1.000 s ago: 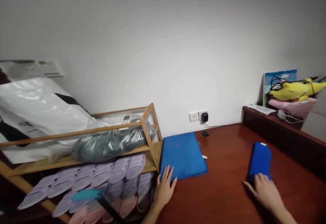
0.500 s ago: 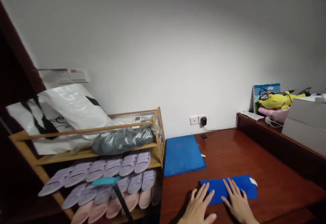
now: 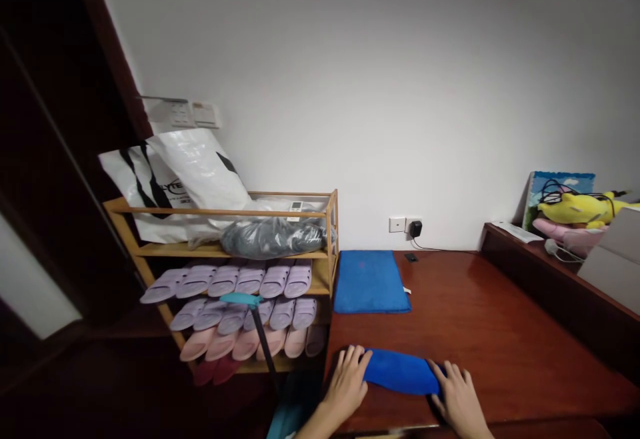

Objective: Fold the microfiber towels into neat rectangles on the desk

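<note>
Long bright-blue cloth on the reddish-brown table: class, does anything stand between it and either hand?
Nothing visible does: the left hand touches the left end of the long bright-blue cloth, the right hand its right end.

I'm looking at a home or shared lodging, can't tell which: a wooden shoe rack (image 3: 320, 284) is holding rows of lilac slippers (image 3: 236, 280) and pink slippers (image 3: 246, 344), with a white bag (image 3: 200, 171) leaning on top. By my reddish wooden table (image 3: 480, 332), a charger (image 3: 415, 228) is sitting in a wall socket, and a yellow plush toy (image 3: 580, 209) is lying on the side ledge (image 3: 555, 259).
</note>
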Demonstrator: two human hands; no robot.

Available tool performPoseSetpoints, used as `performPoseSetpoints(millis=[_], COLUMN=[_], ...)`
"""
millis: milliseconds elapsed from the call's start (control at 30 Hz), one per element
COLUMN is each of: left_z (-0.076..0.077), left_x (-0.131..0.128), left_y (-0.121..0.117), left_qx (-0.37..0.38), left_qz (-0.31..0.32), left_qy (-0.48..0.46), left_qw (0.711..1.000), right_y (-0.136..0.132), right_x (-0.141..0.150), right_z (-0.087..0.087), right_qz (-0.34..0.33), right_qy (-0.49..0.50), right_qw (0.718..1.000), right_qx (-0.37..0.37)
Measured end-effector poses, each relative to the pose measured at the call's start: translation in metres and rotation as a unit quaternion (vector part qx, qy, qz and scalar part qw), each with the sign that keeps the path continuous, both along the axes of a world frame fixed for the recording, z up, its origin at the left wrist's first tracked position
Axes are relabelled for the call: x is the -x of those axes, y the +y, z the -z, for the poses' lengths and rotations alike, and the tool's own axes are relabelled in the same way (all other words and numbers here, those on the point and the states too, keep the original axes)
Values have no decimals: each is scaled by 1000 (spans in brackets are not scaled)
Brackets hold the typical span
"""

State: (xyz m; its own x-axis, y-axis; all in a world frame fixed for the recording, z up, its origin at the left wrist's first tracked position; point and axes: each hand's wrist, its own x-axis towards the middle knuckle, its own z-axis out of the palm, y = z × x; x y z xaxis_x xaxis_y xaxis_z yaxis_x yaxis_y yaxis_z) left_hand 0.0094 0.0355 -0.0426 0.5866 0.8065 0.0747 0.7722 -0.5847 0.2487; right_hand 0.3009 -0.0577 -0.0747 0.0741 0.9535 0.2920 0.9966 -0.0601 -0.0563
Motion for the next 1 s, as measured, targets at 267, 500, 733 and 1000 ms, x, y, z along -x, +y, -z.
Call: performPoseSetpoints(millis=[267,500,733,1000], left_z=[-34,-27,5,-23], left_x=[16,8,15,25], left_y=[26,18,-39,-62], left_qx=[-113,-115,-40,35], left_qz=[-31,-132,-131,-85], left_qy=[-32,-58,-159,-250], left_qw=[993,983,978,964], right_y=[2,2,27,51], right_x=[40,79,131,111], right_z=[2,-14,-26,-35], right_qz=[16,20,-79,-74], right_qy=[27,-17,-32,265], right_qw=[999,1000,996,961], right_qx=[5,8,12,33])
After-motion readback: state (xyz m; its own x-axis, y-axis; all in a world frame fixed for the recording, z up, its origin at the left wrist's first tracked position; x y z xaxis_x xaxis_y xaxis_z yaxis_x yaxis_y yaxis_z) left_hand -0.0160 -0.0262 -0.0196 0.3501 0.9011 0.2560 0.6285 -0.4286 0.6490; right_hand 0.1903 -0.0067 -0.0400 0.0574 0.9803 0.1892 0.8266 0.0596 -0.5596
